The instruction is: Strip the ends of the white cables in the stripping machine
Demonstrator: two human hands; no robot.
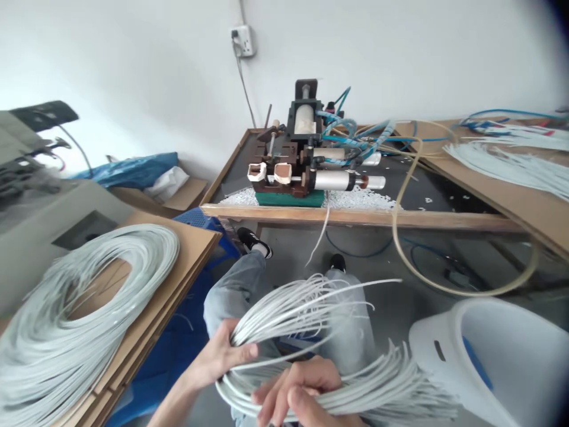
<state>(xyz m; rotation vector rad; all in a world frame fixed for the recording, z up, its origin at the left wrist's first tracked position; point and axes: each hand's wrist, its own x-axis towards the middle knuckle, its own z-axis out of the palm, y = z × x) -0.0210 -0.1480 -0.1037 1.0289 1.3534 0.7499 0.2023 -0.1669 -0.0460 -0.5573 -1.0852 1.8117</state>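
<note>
A thick bundle of thin white wires [284, 311] lies bent in a loop above my lap, its loose ends fanning out to the right. My left hand [226, 353] is closed round the bundle at the left bend, its thumb pointing right across the strands. Lower down, my right hand [306, 388] has its fingers curled over the lower run of the same wires. Part of the strands is hidden beneath the right hand. One wire sticks out farther than the others at the upper right.
A pneumatic machine [288, 160] with blue hoses stands on a wood-edged black table [355, 218] among white scraps. At left, a large wire coil [155, 255] rests on stacked cardboard [195, 234]. A white bin [438, 332] stands at right, below more wires [511, 166] on cardboard.
</note>
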